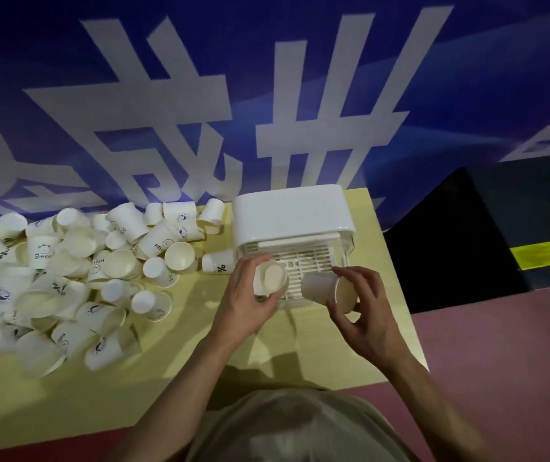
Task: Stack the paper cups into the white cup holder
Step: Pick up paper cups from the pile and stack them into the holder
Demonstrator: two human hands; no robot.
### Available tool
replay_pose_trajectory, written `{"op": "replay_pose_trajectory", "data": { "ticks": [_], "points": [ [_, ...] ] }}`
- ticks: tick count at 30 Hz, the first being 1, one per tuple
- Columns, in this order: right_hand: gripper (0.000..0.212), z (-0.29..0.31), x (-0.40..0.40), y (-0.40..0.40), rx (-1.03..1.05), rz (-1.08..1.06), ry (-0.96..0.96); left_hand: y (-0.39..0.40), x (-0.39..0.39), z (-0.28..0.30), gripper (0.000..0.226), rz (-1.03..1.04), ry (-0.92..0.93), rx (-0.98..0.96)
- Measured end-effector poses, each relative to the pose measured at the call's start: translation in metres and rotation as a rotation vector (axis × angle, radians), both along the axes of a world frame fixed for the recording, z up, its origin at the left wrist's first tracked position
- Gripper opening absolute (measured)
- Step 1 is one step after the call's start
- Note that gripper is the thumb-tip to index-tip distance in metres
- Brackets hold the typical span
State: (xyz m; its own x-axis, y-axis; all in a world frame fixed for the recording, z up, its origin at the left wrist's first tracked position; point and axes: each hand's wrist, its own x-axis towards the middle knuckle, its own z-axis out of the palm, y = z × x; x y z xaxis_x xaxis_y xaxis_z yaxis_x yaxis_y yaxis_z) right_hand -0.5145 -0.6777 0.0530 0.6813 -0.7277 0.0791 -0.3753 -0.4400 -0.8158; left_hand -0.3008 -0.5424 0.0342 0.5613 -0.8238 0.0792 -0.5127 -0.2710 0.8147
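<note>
My left grip curls round one paper cup over the white cup holder; my right grip pinches another cup beside it. Loose cups heap on the worktop.

1 head-worn wide-angle view, close, steeply down over the table.

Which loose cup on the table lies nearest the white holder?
The cup with the % mark, on its side just left of the white cup holder, apart from the big pile. The other loose cups lie farther left.
</note>
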Motion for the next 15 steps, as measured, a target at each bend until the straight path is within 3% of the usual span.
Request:
{"op": "replay_pose_trajectory", "data": {
  "ticks": [15],
  "points": [
    [0.066, -0.011, 0.014, -0.024, 0.088, 0.088, 0.027, -0.017, 0.000, -0.062, 0.071, 0.006, 0.040, 0.307]
  ]
}}
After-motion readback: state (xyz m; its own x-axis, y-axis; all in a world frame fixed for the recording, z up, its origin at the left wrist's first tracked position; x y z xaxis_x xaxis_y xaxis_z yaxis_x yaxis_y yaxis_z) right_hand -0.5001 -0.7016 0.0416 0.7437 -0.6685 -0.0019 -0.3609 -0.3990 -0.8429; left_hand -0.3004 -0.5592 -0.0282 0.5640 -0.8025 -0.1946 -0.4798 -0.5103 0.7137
